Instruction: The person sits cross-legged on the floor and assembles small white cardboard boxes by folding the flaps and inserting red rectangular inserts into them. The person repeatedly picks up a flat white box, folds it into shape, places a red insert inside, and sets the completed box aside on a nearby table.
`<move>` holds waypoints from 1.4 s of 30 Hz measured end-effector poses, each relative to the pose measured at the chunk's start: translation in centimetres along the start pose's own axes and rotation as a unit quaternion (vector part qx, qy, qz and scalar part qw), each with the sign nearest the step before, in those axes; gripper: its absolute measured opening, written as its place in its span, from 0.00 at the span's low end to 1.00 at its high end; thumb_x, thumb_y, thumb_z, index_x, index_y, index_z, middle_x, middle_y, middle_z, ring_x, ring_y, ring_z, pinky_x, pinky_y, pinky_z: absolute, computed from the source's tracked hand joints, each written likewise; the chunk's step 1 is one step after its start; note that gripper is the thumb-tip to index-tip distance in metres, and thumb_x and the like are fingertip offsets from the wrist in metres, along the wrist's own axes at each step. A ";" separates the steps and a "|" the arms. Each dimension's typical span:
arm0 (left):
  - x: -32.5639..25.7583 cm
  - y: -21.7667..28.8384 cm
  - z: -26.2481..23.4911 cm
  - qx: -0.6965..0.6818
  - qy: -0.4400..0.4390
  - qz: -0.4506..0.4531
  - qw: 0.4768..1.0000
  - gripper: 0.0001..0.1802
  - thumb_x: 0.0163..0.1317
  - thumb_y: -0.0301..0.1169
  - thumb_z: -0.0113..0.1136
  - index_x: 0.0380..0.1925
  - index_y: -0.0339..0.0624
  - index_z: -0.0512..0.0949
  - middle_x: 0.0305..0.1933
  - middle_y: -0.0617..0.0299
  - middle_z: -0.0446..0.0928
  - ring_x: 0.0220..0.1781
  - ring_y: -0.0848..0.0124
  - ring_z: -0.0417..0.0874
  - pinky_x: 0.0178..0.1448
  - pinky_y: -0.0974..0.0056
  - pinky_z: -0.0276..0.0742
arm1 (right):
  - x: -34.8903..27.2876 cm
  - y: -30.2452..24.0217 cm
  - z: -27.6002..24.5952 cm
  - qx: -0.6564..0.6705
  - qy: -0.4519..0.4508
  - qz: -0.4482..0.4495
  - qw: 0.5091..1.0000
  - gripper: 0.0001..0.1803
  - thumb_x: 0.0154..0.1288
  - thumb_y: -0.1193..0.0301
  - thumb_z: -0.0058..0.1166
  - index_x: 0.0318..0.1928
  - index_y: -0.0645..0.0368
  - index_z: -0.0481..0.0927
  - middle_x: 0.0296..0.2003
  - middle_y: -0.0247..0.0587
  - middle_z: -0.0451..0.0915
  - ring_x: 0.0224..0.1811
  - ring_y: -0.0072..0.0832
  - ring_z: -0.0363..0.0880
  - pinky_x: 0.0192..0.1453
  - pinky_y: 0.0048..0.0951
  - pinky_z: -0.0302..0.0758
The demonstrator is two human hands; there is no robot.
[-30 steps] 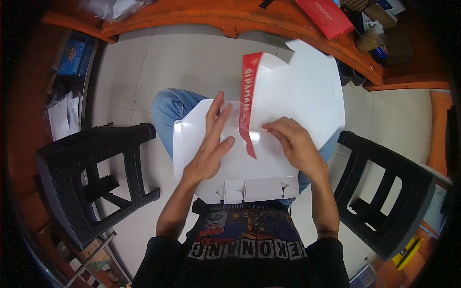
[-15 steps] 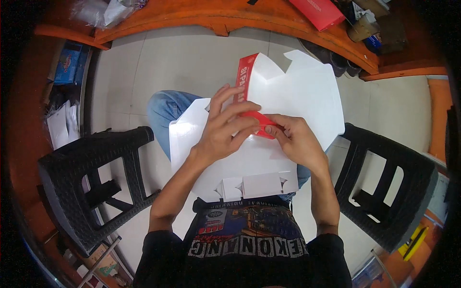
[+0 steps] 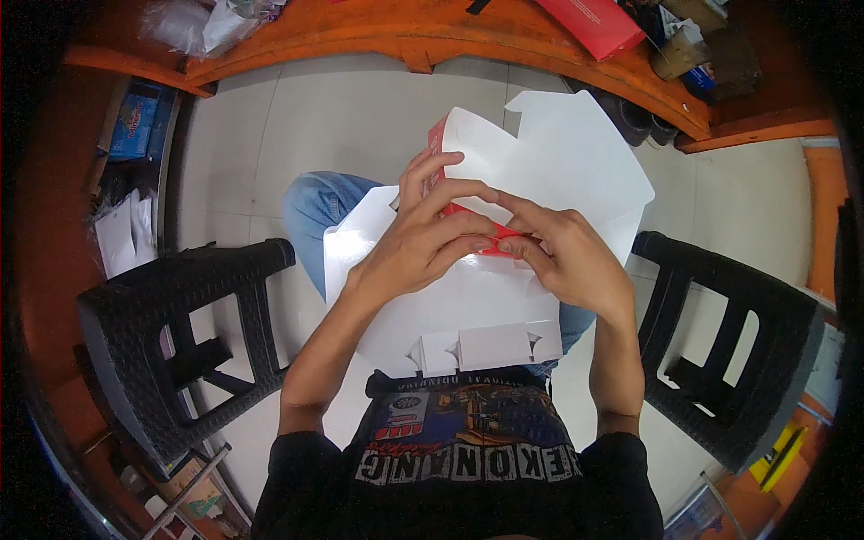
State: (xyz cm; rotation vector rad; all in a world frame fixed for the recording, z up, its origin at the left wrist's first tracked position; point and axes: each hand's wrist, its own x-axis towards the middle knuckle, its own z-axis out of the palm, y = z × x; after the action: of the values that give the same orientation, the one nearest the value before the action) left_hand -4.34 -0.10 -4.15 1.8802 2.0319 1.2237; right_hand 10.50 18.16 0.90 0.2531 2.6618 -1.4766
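A partly folded cardboard box (image 3: 558, 162), white inside with red outer panels, lies across my lap. One side wall stands up at its far left, and a wide white flap spreads to the right. My left hand (image 3: 423, 220) wraps over the red panel, its fingers bent and thumb pressed on the near corner. From the right, my right hand (image 3: 571, 256) pinches the same red corner between thumb and fingers. Both hands nearly touch there and partly hide the fold. Close to my shirt, the near edge has small folded tabs (image 3: 495, 345).
Black plastic stools stand on either side, one at left (image 3: 180, 342) and one at right (image 3: 729, 351). An orange wooden table (image 3: 360, 40) runs across the far side, bearing a red carton (image 3: 598, 27) and plastic bags (image 3: 211, 22). Shelves line the left.
The upright red wall has tilted inward, showing less of its red face. My right hand has closed further over the corner, and its fingers now reach toward my left hand's.
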 end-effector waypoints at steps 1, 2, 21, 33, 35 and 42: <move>0.3 0.2 -0.1 0.005 -0.008 0.003 1.000 0.12 0.63 0.38 0.69 0.45 0.49 0.84 0.61 0.64 0.76 0.76 0.52 0.59 0.82 0.36 0.46 | 0.0 0.1 -0.1 -0.003 -0.010 0.006 1.000 0.33 0.67 0.77 0.58 0.72 0.60 0.68 0.42 0.63 0.83 0.43 0.61 0.81 0.51 0.52 0.75; 0.5 0.4 -0.5 0.007 -0.019 -0.021 1.000 0.11 0.64 0.38 0.68 0.43 0.48 0.84 0.59 0.64 0.76 0.75 0.52 0.59 0.82 0.36 0.45 | 0.0 0.0 -0.2 0.004 -0.006 -0.001 1.000 0.35 0.66 0.76 0.59 0.74 0.60 0.65 0.42 0.63 0.84 0.43 0.62 0.81 0.51 0.52 0.75; 0.4 1.2 -4.1 -0.007 -0.066 -0.167 0.984 0.10 0.72 0.35 0.61 0.37 0.41 0.82 0.35 0.55 0.82 0.45 0.57 0.82 0.79 0.41 0.58 | -3.3 -1.2 -1.0 0.069 0.421 -0.246 0.870 0.15 0.69 0.82 0.56 0.55 0.68 0.75 0.36 0.51 0.84 0.36 0.33 0.85 0.46 0.33 0.82; -1.8 2.7 -4.9 0.025 -0.043 -0.182 0.982 0.10 0.70 0.32 0.63 0.46 0.39 0.84 0.39 0.54 0.84 0.45 0.57 0.82 0.68 0.49 0.68 | 2.2 1.4 3.0 -0.008 0.219 -0.162 0.962 0.18 0.64 0.70 0.68 0.54 0.54 0.84 0.78 0.55 0.51 0.78 0.54 0.57 0.75 0.47 0.65; -1.7 3.5 -5.1 -0.003 -0.033 -0.221 0.975 0.11 0.70 0.31 0.64 0.47 0.37 0.84 0.40 0.53 0.84 0.44 0.57 0.81 0.62 0.52 0.72 | 3.3 1.9 3.3 -0.022 0.225 -0.190 0.955 0.16 0.63 0.70 0.68 0.53 0.52 0.85 0.78 0.56 0.51 0.77 0.54 0.58 0.75 0.48 0.66; -3.0 2.6 -5.6 -0.062 -0.059 -0.252 0.964 0.11 0.69 0.30 0.65 0.47 0.34 0.85 0.38 0.51 0.83 0.42 0.59 0.80 0.49 0.57 0.75 | 4.4 2.7 5.4 0.052 0.212 -0.197 0.956 0.13 0.61 0.73 0.67 0.48 0.51 0.87 0.78 0.54 0.52 0.78 0.53 0.56 0.73 0.49 0.66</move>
State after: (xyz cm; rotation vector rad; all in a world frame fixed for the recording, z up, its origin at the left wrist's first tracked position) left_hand -4.88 -5.57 -0.12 1.2318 2.1242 1.0400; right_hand 6.69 15.44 -4.84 0.0471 3.1167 -1.8628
